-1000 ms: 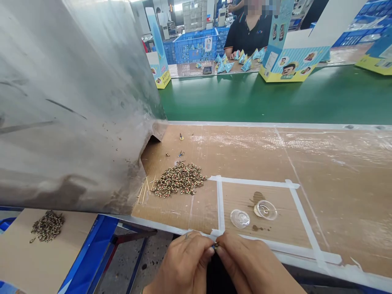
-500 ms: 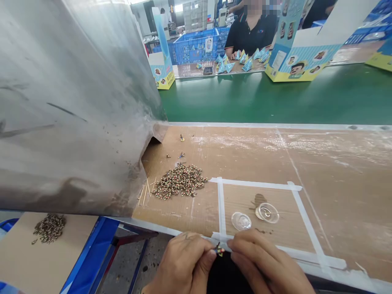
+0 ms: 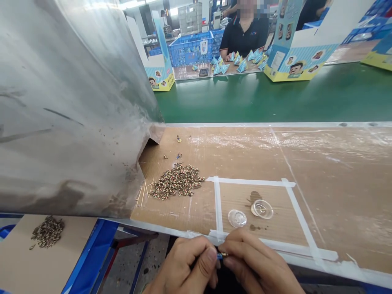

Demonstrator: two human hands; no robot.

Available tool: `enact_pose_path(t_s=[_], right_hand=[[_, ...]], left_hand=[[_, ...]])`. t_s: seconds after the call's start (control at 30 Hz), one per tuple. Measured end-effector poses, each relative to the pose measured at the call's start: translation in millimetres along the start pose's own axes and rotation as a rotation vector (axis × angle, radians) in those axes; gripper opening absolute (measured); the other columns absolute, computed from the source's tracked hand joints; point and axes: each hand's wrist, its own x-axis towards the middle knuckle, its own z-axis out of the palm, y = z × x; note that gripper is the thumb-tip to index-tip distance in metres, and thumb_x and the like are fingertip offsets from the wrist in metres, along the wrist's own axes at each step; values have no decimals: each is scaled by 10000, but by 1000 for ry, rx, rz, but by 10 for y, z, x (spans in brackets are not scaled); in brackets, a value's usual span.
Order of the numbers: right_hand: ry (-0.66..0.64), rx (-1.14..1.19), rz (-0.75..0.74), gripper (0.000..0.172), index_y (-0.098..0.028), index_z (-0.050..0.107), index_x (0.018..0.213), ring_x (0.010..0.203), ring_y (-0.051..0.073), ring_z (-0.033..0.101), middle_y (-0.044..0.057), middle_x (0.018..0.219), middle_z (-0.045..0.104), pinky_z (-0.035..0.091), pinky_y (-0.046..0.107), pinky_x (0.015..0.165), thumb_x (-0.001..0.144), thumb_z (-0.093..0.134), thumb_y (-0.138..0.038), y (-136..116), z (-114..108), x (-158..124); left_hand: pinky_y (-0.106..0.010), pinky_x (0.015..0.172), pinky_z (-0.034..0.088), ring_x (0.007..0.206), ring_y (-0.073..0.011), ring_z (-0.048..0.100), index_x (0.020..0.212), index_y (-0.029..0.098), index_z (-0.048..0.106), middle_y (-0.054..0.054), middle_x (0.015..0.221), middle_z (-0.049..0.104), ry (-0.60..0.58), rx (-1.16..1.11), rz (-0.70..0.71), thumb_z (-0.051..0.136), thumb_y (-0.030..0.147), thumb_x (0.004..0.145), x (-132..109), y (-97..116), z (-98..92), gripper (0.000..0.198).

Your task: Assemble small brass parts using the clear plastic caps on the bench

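Observation:
Near the bottom centre, my left hand (image 3: 191,263) pinches a small painted figure (image 3: 219,256) that shows blue between the fingertips. The fingers of my right hand (image 3: 255,259) close on the figure's other end, where a bit of gold colour shows. Beyond my hands, a clear round lid (image 3: 237,218) and a clear shallow cup (image 3: 262,209) lie inside a white-tape rectangle (image 3: 218,204). Left of the tape is a pile of small painted pieces (image 3: 177,181), with a few single pieces behind it and thin wooden sticks (image 3: 143,194) beside it.
A large metal panel (image 3: 70,110) rises at the left. Lower left, another pile (image 3: 48,232) lies on cardboard. Across the green belt (image 3: 232,100) stand printed boxes (image 3: 297,61), and a person in a dark shirt (image 3: 245,36) sits behind blue packets (image 3: 220,66).
The figure has turned between my fingers, now showing mostly blue, and my right fingertips have closed in on it. The view has shifted slightly.

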Motion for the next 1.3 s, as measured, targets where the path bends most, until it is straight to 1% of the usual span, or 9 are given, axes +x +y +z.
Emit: enact_pose_path(t_s=[0.17, 0.3, 0.47, 0.6, 0.7, 0.83, 1.0, 1.2, 1.3], right_hand=[[-23, 38, 66, 142, -270, 643, 1083, 776, 133, 665, -11, 902, 647, 521, 205, 706, 1081, 560, -154, -14, 14, -27], [2, 37, 52, 115, -267, 632, 1070, 766, 132, 662, -16, 885, 655, 514, 207, 693, 1087, 558, -179, -15, 43, -37], [-10, -5, 18, 185, -263, 625, 1166, 801, 158, 676, 16, 932, 672, 545, 233, 717, 1094, 500, -147, -37, 38, -35], [24, -162, -35, 192, -242, 612, 1018, 659, 158, 640, -7, 788, 631, 515, 245, 628, 1075, 485, -110, -96, 10, -12], [17, -218, -28, 252, -232, 580, 914, 616, 152, 605, -15, 736, 602, 476, 252, 596, 1047, 457, -57, -121, -9, -1], [-12, -224, -25, 284, -215, 582, 904, 611, 137, 562, -22, 727, 586, 416, 250, 581, 1010, 443, 8, -118, -31, -4], [0, -241, 1, 295, -228, 516, 832, 569, 119, 532, -35, 699, 549, 380, 250, 556, 1012, 434, -9, -100, -33, -5], [-44, -211, 10, 286, -221, 562, 855, 596, 127, 548, -28, 705, 563, 403, 247, 569, 1018, 415, -39, -40, -18, -8], [-62, -184, 26, 296, -222, 544, 825, 600, 131, 543, -26, 698, 556, 404, 251, 572, 1020, 417, -40, -46, -24, -13]], left_hand=[[-229, 686, 478, 704, -117, 669, 926, 227, 638, 28, 792, 713, 131, 176, 396, 444, 442, 1127, 55, -96, 3, 353], [-198, 636, 495, 652, -101, 663, 957, 215, 617, 33, 758, 707, 182, 278, 522, 464, 366, 1132, 97, -46, -22, 277], [-214, 602, 469, 616, -108, 604, 924, 205, 584, 22, 713, 644, 164, 261, 551, 440, 341, 1137, 125, -29, -18, 291], [-242, 573, 411, 594, -113, 529, 858, 207, 512, 27, 675, 545, 154, 237, 577, 429, 285, 1136, 141, -33, 28, 300], [-267, 568, 387, 587, -124, 500, 844, 216, 459, 26, 662, 511, 165, 265, 651, 370, 263, 1145, 181, -34, 66, 318], [-285, 565, 365, 583, -134, 476, 847, 224, 434, 27, 659, 484, 179, 296, 699, 366, 219, 1133, 243, -99, 138, 294], [-293, 589, 364, 599, -145, 465, 864, 226, 431, 21, 683, 465, 215, 200, 683, 386, 199, 1101, 262, -223, 246, 243], [-307, 588, 329, 593, -153, 409, 855, 239, 383, 29, 684, 411, 221, 236, 704, 423, 135, 1054, 257, -259, 266, 228], [-305, 581, 320, 594, -149, 397, 850, 241, 359, 34, 689, 390, 207, 236, 708, 457, 72, 996, 270, -256, 255, 244]])
